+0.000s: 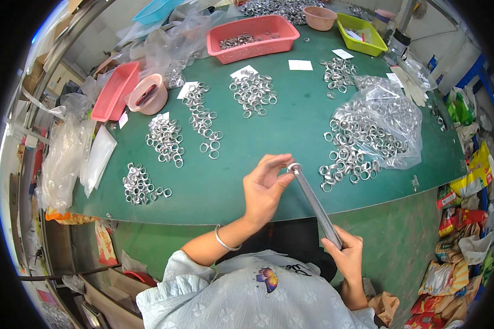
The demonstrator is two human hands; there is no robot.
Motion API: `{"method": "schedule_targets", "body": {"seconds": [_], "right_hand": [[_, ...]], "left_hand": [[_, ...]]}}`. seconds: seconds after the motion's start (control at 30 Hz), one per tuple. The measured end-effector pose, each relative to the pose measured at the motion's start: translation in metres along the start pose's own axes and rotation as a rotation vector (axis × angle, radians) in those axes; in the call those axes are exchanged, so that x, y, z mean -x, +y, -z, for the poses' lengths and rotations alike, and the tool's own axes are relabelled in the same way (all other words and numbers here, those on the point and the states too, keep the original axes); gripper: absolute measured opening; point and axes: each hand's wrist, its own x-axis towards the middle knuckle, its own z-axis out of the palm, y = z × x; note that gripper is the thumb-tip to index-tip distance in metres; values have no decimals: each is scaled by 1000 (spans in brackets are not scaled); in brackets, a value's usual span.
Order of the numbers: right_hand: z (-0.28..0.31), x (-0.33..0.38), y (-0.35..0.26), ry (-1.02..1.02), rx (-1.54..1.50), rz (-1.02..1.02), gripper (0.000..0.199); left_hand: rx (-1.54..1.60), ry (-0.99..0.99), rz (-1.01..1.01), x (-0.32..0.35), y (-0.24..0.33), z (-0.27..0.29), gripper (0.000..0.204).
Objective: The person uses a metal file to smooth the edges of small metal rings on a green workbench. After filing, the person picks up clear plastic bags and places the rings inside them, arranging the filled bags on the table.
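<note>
Head view: person sits at a green worktable (269,137) w/ a long tapered metal rod, likely a ring-sizing mandrel (316,205), held slantwise from approx 5 o'clock up to 11 o'clock. Right hand (347,253) is closed round the rod's lower, thicker end, near the table's front edge. Left hand (264,186) is at the narrow tip, thumb and forefinger pinched on a small metal ring (295,166) seated there, other fingers loosely curled; a bangle (225,241) sits on that wrist. Judged from this, the step is slipping the ring down the taper; doing it well prob. means keeping the rod steady w/ the right hand, ring square to the shaft not cocked, and pushing lightly so it stops by itself rather than jamming. Supply lies at approx 2 o'clock from the tip: a heap of rings spilling from a clear plastic bag (387,123). Sorted ring piles (164,140), several w/ white paper slips, spread at 9 to 12 o'clock, well apart from each other. Further back: a red tray (253,36) w/ some rings, a pink bowl (148,94), a lime-green bin (362,34).
</note>
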Motion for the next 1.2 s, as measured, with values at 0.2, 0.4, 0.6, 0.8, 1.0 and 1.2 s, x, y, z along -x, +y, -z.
{"method": "schedule_targets", "body": {"seconds": [0.2, 0.4, 0.6, 0.8, 1.0, 1.2], "right_hand": [[-4, 3, -2, -12, 15, -23, 25], [-6, 5, -5, 30, 161, 95, 26], [-5, 3, -15, 86, 310, 208, 30], [-5, 3, -19, 97, 400, 326, 31], [-5, 6, -25, 96, 555, 340, 33], [-5, 6, -25, 100, 594, 380, 35]], "left_hand": [[-102, 9, -191, 13, -9, -7, 29], [291, 94, 170, 23, 12, -24, 35], [55, -242, 579, 23, 19, 5, 34], [50, -346, 603, 27, 22, 2, 32], [-6, -436, 550, 33, 18, -5, 27], [46, -342, 551, 38, 13, -8, 31]]}}
